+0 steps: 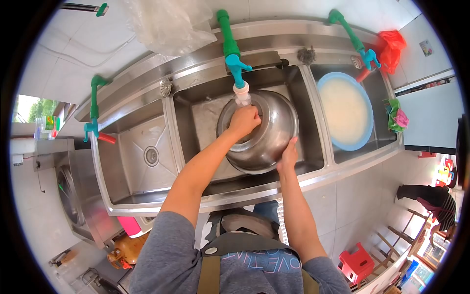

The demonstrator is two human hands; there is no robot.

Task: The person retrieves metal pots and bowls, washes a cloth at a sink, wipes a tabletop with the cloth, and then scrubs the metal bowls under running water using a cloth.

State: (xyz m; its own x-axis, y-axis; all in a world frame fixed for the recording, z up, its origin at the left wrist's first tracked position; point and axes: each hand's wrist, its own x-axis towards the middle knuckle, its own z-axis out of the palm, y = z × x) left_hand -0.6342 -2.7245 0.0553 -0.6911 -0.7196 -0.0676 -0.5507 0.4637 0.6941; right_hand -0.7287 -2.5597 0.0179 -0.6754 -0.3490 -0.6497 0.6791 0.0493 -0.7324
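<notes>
Your left hand point(245, 121) has its fingers curled in over the bowl point(276, 142), just below the middle tap point(236, 66); whether it pinches anything, you cannot tell from here. Your right hand point(288, 156) lies against the bowl's side nearer you, its grip partly hidden, so you cannot tell whether it clasps the rim. The shiny metal bowl is in the middle sink point(203, 122), toward its right side. In the sink to your right point(384, 132), a blue basin point(368, 110) holds cloudy white liquid. To your left, the other sink point(139, 169) shows its round drain point(151, 156). A steel scrubber point(306, 55) sits on the ledge behind, and a red bag point(391, 49) hangs beyond the right tap point(356, 41).
</notes>
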